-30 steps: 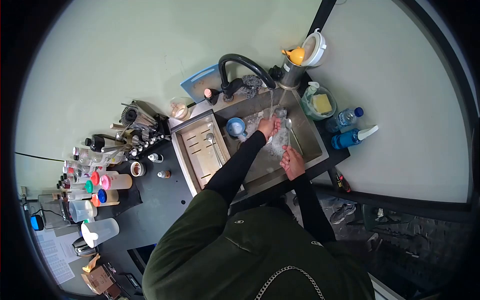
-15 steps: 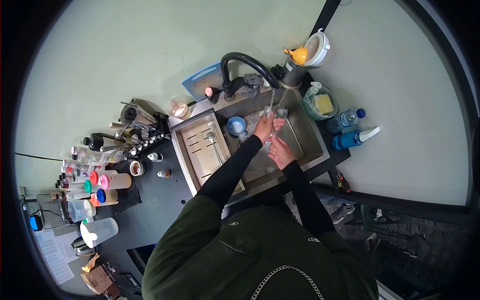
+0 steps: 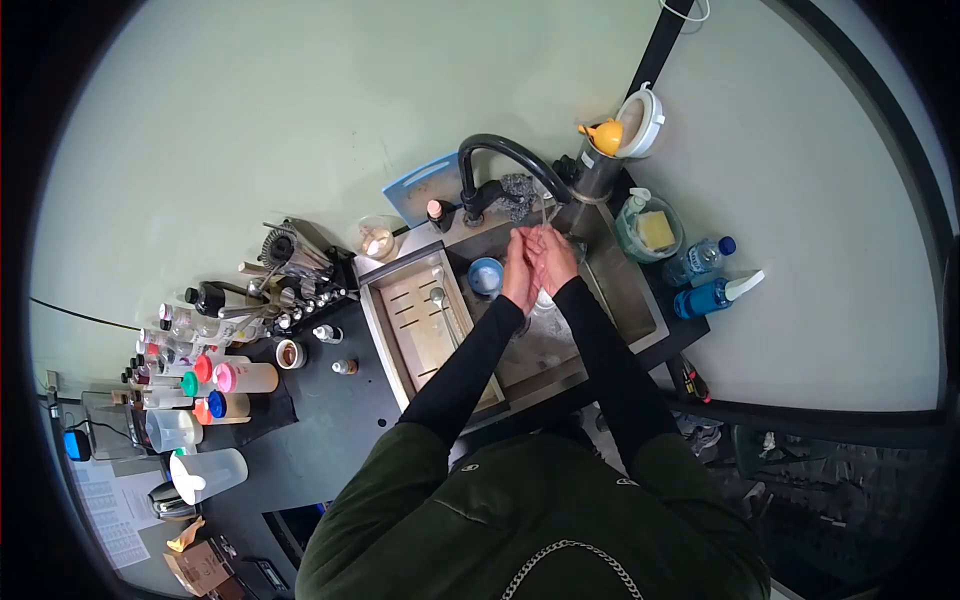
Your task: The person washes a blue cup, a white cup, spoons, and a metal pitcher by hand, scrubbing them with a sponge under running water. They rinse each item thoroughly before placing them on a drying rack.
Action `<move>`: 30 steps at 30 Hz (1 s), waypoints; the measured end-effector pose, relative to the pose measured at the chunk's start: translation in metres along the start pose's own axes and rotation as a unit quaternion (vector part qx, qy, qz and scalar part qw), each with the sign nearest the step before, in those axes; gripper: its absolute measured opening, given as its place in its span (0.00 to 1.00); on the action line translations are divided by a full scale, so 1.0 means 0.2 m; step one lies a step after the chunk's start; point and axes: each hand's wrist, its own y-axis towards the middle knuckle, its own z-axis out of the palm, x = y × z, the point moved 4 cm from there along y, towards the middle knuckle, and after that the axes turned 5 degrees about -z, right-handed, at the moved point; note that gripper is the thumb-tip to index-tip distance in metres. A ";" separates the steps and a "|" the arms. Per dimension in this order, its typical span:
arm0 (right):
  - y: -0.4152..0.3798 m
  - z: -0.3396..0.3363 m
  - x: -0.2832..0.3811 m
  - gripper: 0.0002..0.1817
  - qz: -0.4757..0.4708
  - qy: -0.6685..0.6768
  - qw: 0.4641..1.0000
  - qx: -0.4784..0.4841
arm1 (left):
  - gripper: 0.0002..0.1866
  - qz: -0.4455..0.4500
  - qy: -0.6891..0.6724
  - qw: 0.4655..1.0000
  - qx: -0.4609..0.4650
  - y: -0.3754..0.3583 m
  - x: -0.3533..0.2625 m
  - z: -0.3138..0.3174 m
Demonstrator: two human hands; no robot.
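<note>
My left hand (image 3: 518,270) and my right hand (image 3: 552,262) are side by side over the sink (image 3: 628,290), touching each other in a cupped shape. Their fingers are stretched out toward the thin stream of water below the black faucet (image 3: 515,148). I see no object in either hand, though the palms are partly hidden. Left of my left hand, a blue cup (image 3: 486,278) stands in the sink with whitish contents. Something white (image 3: 544,300) shows just below my right wrist, too covered to name.
A slotted tray (image 3: 412,318) with long spoons covers the sink's left side. To the right stand a tub with a yellow sponge (image 3: 656,231), a water bottle (image 3: 698,262) and a blue spray bottle (image 3: 700,301). Several squeeze bottles (image 3: 246,377) line the left counter.
My hands have come together from a staggered position, the right one moving up beside the left beneath the faucet. The whole view has shifted slightly, so the surroundings sit lower and further right.
</note>
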 end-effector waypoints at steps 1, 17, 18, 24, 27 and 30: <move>0.03 -0.01 -0.02 0.16 0.000 0.000 1.000 0.002 | 0.28 0.010 -0.125 0.992 0.027 -0.03 -0.03 0.06; 0.00 -0.05 -0.03 0.20 -0.180 -0.497 0.848 0.040 | 0.21 -0.063 0.139 0.987 -0.041 -0.05 -0.05 -0.07; -0.03 -0.08 -0.06 0.20 -0.141 -0.406 0.902 0.025 | 0.20 -0.004 0.161 0.986 -0.047 -0.02 0.00 -0.08; -0.25 -0.23 -0.02 0.16 0.111 -0.208 0.972 -0.009 | 0.19 -0.033 0.164 0.986 0.023 -0.05 0.10 -0.02; -0.35 -0.22 0.00 0.14 0.109 -0.077 0.991 -0.002 | 0.19 -0.052 0.175 0.981 0.065 -0.05 0.12 0.00; -0.43 -0.33 0.01 0.12 0.105 -0.166 0.980 0.025 | 0.19 -0.117 0.123 0.985 0.012 -0.04 0.08 -0.03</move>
